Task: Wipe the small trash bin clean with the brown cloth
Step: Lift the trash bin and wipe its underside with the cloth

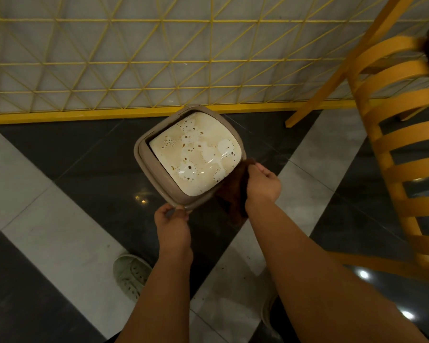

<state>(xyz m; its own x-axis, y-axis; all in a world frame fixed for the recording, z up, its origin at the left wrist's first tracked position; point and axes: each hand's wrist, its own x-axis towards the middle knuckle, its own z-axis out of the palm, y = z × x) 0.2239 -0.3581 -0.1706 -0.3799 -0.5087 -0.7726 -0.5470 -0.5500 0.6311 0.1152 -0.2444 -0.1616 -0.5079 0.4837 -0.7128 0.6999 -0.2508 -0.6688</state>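
Small trash bin (156, 179) sits on the floor (89, 154) right in front of me, tilted w/ its near corner toward my left hand; white swing lid (196, 154) is blotched w/ brown stains and spots, taupe rim all round it; far edge of the bin is close to the yellow base rail of the lattice screen (134, 58), so little room behind it.

My left hand (171, 219) pinches the near rim corner, fingers (177, 209) curled over the edge, thumb side on top; my right hand (263, 184) grips the brown cloth (235, 191), fingers curled round it, pressed vs the bin's right side just below the rim; rest of cloth hangs down btw hand and bin wall, lower end near the floor.

Right side: yellow slatted chair (394, 144), one leg angling down to the floor near the rail, apart from the bin but close to my right forearm; left side is open floor, dark and pale tiles in diagonal bands; my pale perforated shoe (130, 273) is on the floor below my left forearm, well apart from the bin.
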